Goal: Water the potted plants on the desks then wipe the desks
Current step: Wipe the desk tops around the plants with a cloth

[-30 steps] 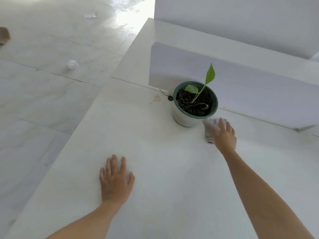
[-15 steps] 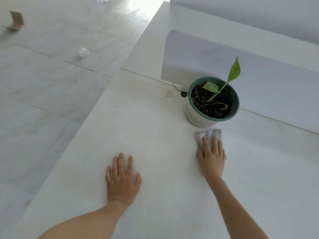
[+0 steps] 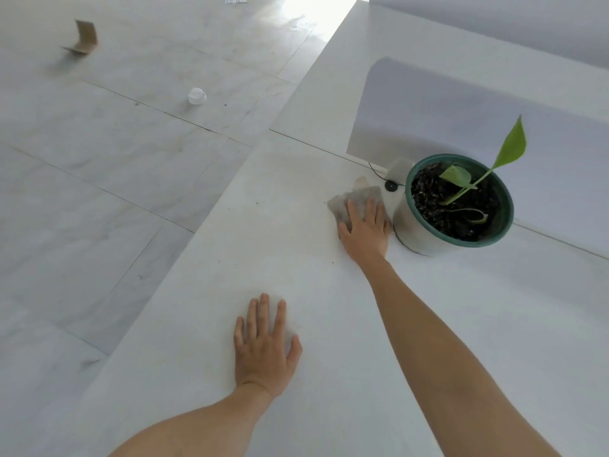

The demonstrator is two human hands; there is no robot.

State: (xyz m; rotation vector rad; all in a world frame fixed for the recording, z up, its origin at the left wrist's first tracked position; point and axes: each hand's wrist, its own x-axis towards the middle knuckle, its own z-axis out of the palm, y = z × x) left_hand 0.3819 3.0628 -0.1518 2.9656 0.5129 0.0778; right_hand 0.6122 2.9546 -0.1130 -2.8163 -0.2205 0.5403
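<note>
A white pot with a green rim (image 3: 428, 237) holds dark soil and a small green plant (image 3: 487, 166); it stands on the white desk (image 3: 329, 324) by the partition. My right hand (image 3: 364, 230) presses a grey cloth (image 3: 357, 201) flat on the desk with straight fingers, just left of the pot and almost touching it. My left hand (image 3: 263, 347) rests flat on the desk nearer to me, fingers spread, holding nothing.
A white partition panel (image 3: 461, 103) rises behind the pot. A small black disc with a thin wire (image 3: 390, 186) lies between cloth and panel. The desk's left edge drops to a tiled floor with a white cup (image 3: 196, 96) and cardboard scrap (image 3: 84, 37).
My right hand has slid the cloth from the pot's front right round to its left side. The left hand has stayed flat on the desk. The view has shifted left.
</note>
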